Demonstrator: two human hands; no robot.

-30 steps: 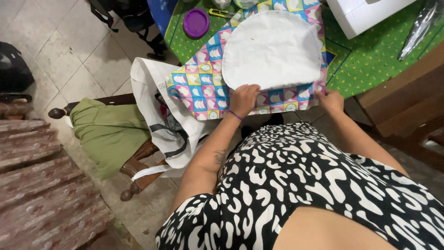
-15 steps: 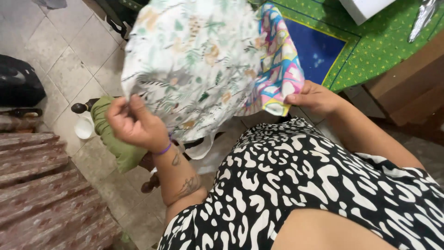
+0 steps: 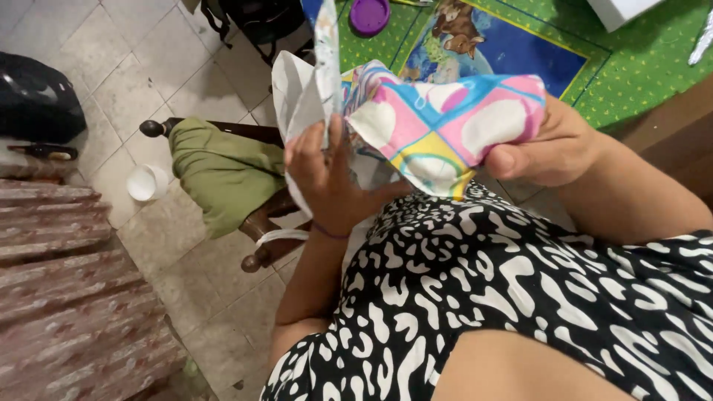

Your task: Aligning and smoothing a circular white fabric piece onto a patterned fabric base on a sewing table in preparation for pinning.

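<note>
2 hands held a bunched patchwork fabric piece point(image 3: 445, 122) at chest height, above the green-covered worktop point(image 3: 639, 67). The right hand point(image 3: 553, 148) clamped its folded edge; the left hand point(image 3: 327, 174) pinched the white lining. Even tension, edges aligned, looked wise. A purple lid point(image 3: 370, 15) and white cup point(image 3: 147, 182) showed no contents.

A floor of pale square tiles point(image 3: 111, 82) spreads at left under even, soft light. On it stands a dark wooden chair point(image 3: 256, 223) draped with an olive-green cloth point(image 3: 219, 171), a small white cup point(image 3: 147, 182) just beside it. A green dotted cloth point(image 3: 639, 67) covers the counter. Reddish patterned fabric point(image 3: 74, 297) fills the lower left corner.
</note>
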